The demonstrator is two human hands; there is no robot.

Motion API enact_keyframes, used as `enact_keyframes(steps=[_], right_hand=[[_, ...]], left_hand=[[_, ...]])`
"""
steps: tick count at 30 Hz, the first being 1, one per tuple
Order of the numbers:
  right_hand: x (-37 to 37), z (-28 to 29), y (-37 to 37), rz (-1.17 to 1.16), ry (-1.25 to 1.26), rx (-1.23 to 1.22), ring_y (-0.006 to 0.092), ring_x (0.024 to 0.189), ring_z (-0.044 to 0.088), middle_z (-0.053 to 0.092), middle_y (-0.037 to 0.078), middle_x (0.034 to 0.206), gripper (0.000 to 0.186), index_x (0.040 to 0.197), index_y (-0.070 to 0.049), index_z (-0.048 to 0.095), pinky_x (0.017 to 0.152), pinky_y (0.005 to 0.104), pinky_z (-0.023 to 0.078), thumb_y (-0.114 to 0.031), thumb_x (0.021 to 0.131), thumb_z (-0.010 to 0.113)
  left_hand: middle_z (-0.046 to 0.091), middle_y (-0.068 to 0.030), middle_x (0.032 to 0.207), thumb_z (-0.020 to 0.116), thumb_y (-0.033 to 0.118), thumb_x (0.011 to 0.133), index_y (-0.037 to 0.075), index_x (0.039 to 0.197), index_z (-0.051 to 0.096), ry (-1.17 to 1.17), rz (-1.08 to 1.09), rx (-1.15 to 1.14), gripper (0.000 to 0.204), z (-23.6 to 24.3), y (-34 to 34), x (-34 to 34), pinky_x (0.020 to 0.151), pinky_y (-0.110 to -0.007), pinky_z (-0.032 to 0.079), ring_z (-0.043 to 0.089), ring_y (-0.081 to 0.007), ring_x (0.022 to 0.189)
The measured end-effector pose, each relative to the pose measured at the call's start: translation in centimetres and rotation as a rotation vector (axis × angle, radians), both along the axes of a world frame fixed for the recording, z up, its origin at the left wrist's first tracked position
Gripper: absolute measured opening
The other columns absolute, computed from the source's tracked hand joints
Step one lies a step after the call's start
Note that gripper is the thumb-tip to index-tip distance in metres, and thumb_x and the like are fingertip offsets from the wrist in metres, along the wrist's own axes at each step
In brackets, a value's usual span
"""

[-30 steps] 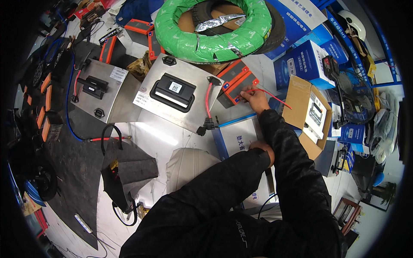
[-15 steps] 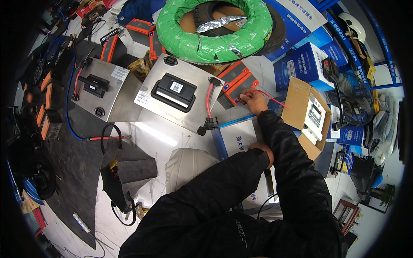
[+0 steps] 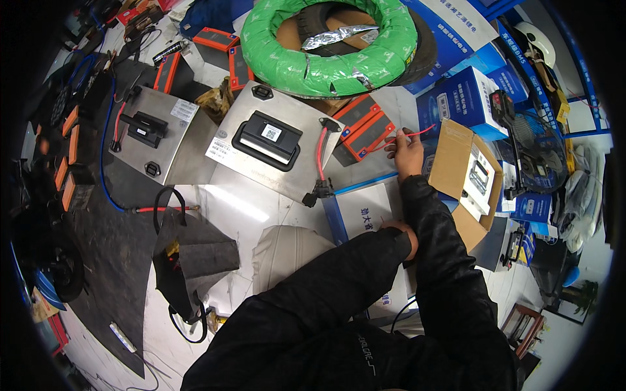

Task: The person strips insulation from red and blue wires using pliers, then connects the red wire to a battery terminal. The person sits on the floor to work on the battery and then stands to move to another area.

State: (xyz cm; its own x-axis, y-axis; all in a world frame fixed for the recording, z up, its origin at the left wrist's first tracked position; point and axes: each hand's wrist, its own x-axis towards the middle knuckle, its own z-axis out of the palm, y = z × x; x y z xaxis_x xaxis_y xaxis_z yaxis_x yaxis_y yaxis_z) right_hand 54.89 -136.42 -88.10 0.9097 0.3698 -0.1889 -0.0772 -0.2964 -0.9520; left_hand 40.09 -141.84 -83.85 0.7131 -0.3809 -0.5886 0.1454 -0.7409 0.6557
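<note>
My right hand [image 3: 409,156] is closed on a thin red wire [image 3: 421,131], one end of which points toward the open cardboard box [image 3: 454,144]. Just left of that hand, red-and-black batteries [image 3: 369,132] lie side by side on the floor. My left arm crosses in front of me, and only part of my left hand [image 3: 409,240] shows beside the right sleeve; its fingers are hidden. Below the right hand stands a white and blue carton [image 3: 365,210]. A large silver metal battery case [image 3: 228,124] with a black handle and red cable lies further left.
A green-wrapped tire [image 3: 261,58] lies at the far side. Blue cartons [image 3: 450,107] crowd the right. Another silver case [image 3: 171,133] sits left, beside a dark mat [image 3: 107,274]. An open black bag [image 3: 202,257] stands near my knee.
My right hand has moved slightly right and away from the batteries, with the red wire still in it. The wire's free end has swung upward. My left arm stays nearly still.
</note>
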Motion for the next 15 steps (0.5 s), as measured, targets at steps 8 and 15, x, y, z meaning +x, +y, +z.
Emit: enact_keyframes(steps=[8,15], right_hand=[[-0.2,-1.2,-1.4,0.079,-0.172,-0.479,0.0196,0.060,0.070,0.073,0.012,0.070,0.041,0.106,0.008,0.071,0.061,0.0356,0.054,-0.029,0.106,0.052],[-0.7,-1.0,-1.5,0.066,-0.253,-0.623,0.0358,0.074,0.074,0.074,0.020,0.078,0.042,0.084,0.004,0.075,0.075,0.0439,0.057,-0.030,0.098,0.054]], left_hand=[[0.068,-0.0151,0.134,0.059,0.027,0.092,0.011,0.130,0.070,-0.098,0.002,0.071,0.043,-0.6,-0.9,-0.9,0.103,-0.046,0.051,0.065,-0.0337,0.122],[0.066,-0.0156,0.136,0.057,0.030,0.093,0.011,0.131,0.070,-0.038,-0.124,0.054,0.044,-0.8,-0.6,-0.6,0.104,-0.046,0.050,0.063,-0.0342,0.125]])
